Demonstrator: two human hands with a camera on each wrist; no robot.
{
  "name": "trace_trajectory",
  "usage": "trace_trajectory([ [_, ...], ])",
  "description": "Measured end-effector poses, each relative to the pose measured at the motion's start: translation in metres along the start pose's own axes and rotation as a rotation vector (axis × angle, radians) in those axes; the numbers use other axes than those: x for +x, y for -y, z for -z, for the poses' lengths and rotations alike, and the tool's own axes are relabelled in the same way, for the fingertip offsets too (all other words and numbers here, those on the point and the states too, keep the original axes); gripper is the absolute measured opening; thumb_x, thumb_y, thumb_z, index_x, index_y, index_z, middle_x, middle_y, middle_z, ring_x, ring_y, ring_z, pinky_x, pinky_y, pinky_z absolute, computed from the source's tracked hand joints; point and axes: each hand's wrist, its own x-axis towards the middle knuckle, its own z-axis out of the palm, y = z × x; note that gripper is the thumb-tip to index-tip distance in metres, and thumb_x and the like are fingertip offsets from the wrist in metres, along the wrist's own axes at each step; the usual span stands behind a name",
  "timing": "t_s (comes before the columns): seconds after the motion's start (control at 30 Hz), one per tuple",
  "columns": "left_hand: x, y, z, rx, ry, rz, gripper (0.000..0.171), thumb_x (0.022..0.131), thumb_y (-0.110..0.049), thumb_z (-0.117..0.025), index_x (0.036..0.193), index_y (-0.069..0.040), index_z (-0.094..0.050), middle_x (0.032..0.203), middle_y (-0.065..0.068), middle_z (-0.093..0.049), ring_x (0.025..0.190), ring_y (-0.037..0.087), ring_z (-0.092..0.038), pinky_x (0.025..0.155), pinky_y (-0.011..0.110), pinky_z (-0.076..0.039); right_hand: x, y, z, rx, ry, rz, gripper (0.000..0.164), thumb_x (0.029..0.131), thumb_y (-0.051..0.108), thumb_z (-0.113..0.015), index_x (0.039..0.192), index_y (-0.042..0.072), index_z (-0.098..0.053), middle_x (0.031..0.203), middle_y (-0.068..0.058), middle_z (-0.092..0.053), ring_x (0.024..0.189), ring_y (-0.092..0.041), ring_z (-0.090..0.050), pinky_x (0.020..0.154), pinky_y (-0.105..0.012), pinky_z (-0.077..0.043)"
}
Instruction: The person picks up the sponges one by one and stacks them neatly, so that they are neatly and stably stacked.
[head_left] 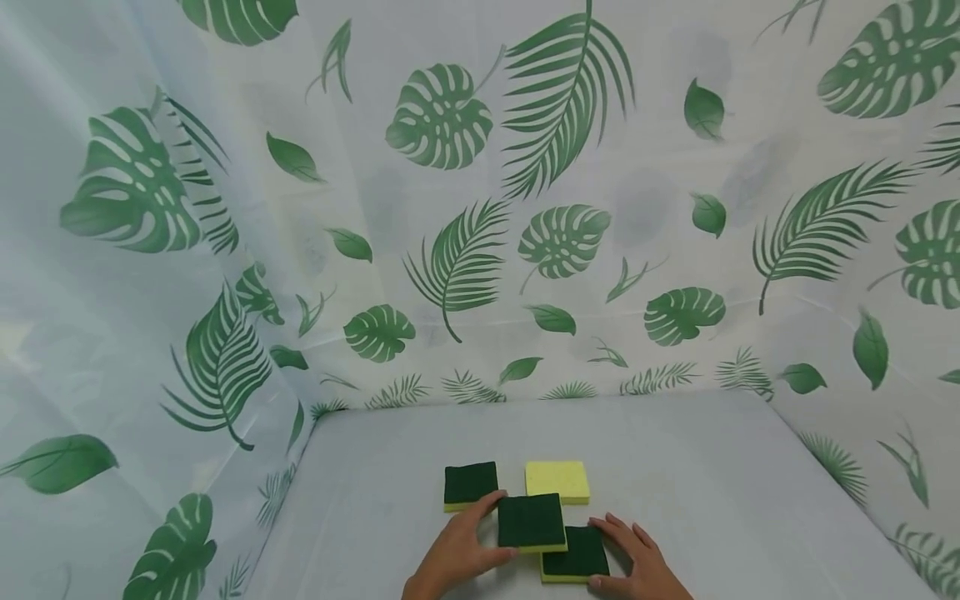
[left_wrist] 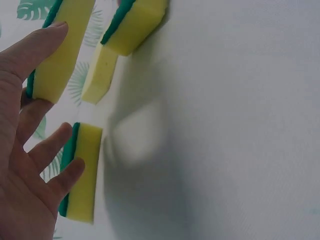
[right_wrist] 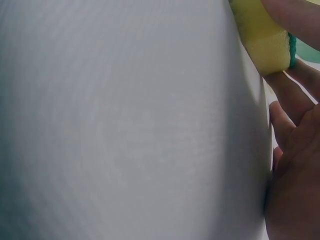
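My left hand (head_left: 456, 548) pinches a scrub sponge (head_left: 530, 520) between thumb and fingers, dark green side up and yellow foam below. In the left wrist view this sponge (left_wrist: 62, 65) is held off the table. Lower right, my right hand (head_left: 637, 562) grips a second scrub sponge (head_left: 581, 550), also green side up, thumb at the near edge and fingers at the far edge. The left sponge partly covers its corner in the head view. Behind the left hand lies a green-topped sponge (head_left: 471, 482); right of that, another sponge (head_left: 557, 477) lies yellow side up.
A pale grey-white table surface (head_left: 390, 442) lies under the sponges. White sheeting (head_left: 645, 250) printed with green leaves rises behind it and along both sides.
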Motion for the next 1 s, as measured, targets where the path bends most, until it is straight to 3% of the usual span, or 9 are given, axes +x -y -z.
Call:
trace_trajectory([
  [0.2,-0.001,0.001,-0.008,-0.013,0.015,0.004,0.089,0.085,-0.056,-0.087,0.158,-0.019,-0.053,0.153,0.006,-0.06,0.14,0.035,-0.055,0.109,0.067,-0.045,-0.002,0.001,-0.001,0.02,0.012,-0.022,0.095,0.075,0.057,-0.093,0.154,0.017,-0.058,0.162,-0.028,-0.043,0.15,-0.064,-0.019,0.116,-0.081,-0.016],
  [0.43,0.003,0.0,-0.015,0.007,0.033,-0.039,0.089,0.086,-0.059,-0.085,0.16,-0.02,-0.052,0.153,0.001,-0.06,0.14,0.029,-0.056,0.109,0.06,-0.048,-0.002,0.002,0.0,0.032,0.009,-0.033,0.097,0.073,0.056,-0.095,0.153,0.017,-0.059,0.162,-0.027,-0.044,0.151,-0.062,-0.021,0.117,-0.079,-0.015],
  [0.73,0.006,-0.008,-0.024,0.057,0.022,-0.059,0.088,0.085,-0.062,-0.085,0.157,-0.023,-0.055,0.149,-0.004,-0.063,0.135,0.024,-0.06,0.107,0.057,-0.051,-0.001,0.001,0.001,0.039,0.008,0.077,0.092,0.077,0.05,-0.094,0.154,0.012,-0.058,0.159,-0.022,-0.051,0.151,-0.052,-0.033,0.123,-0.069,-0.01],
  [1.0,0.011,-0.02,-0.037,0.063,0.056,-0.013,0.085,0.084,-0.06,-0.086,0.156,-0.026,-0.056,0.145,-0.008,-0.064,0.128,0.024,-0.062,0.105,0.059,-0.051,-0.003,-0.002,0.002,0.019,-0.008,0.055,0.1,0.078,0.053,-0.093,0.156,0.007,-0.053,0.162,-0.028,-0.044,0.151,-0.059,-0.025,0.119,-0.075,-0.016],
])
